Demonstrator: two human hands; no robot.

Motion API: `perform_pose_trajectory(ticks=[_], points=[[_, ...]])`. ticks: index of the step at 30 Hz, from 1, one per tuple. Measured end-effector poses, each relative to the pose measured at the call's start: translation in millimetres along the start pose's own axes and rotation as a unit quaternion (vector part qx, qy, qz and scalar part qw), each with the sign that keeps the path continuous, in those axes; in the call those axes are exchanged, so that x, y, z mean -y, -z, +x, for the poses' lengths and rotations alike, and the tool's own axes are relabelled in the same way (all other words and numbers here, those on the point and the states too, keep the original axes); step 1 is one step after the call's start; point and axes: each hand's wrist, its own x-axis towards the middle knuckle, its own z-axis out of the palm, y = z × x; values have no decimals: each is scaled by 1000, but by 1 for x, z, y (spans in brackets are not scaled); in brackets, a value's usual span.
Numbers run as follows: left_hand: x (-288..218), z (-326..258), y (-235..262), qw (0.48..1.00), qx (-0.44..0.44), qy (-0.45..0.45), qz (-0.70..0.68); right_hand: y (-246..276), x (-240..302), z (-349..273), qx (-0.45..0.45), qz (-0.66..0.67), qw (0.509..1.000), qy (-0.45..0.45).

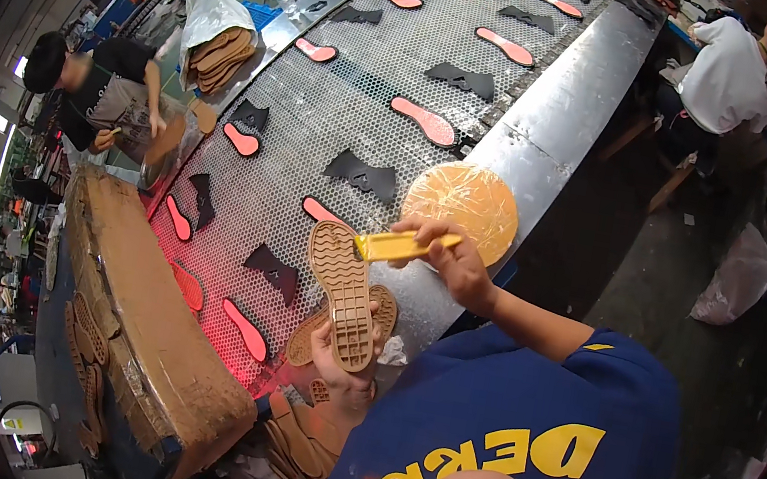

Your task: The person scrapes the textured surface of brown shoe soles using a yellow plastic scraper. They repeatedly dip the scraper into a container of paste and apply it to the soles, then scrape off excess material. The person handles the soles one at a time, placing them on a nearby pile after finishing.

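Note:
My left hand (345,367) grips a tan rubber shoe sole (334,267) by its heel end, tread side facing up. In my right hand (461,271) is a flat yellow brush (400,245), its tip touching the sole's edge near the forefoot. More tan soles (382,306) lie just behind and below the held one. Beyond the brush, a round orange-yellow disc (463,207), wrapped in clear film, rests at the edge of the mesh belt.
The mesh conveyor (310,131) carries pink-topped soles (423,122) and black cut pieces (361,175). A worn brown padded ledge (151,323) is at left. Soles pile up (305,435) near my lap. A co-worker (108,97) handles a sole at left; another person (730,79) sits far right.

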Motion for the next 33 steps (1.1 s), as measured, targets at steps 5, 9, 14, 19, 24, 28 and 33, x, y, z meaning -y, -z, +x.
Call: perform_pose_trajectory(ticks=[5, 9, 14, 19, 24, 28, 33], points=[[-2, -3, 2, 1000, 12, 6, 6, -15, 10, -6, 115, -215, 967, 68], [-2, -6, 3, 1000, 7, 8, 2, -23, 7, -6, 157, -242, 953, 94], [-2, -7, -2, 1000, -9, 9, 1, -31, 4, -6, 181, -259, 943, 108], [-2, -11, -8, 998, -61, 13, 2, -34, -7, -17, 155, -166, 974, 15], [-2, -14, -21, 996, -91, 13, 11, -37, -11, -23, 114, -88, 988, -54], [-3, -15, -27, 989, -150, 7, 11, -38, -12, -24, 116, -116, 985, -43], [-3, -17, -22, 991, -130, 1, 10, -42, -9, -22, 129, -185, 974, 3]])
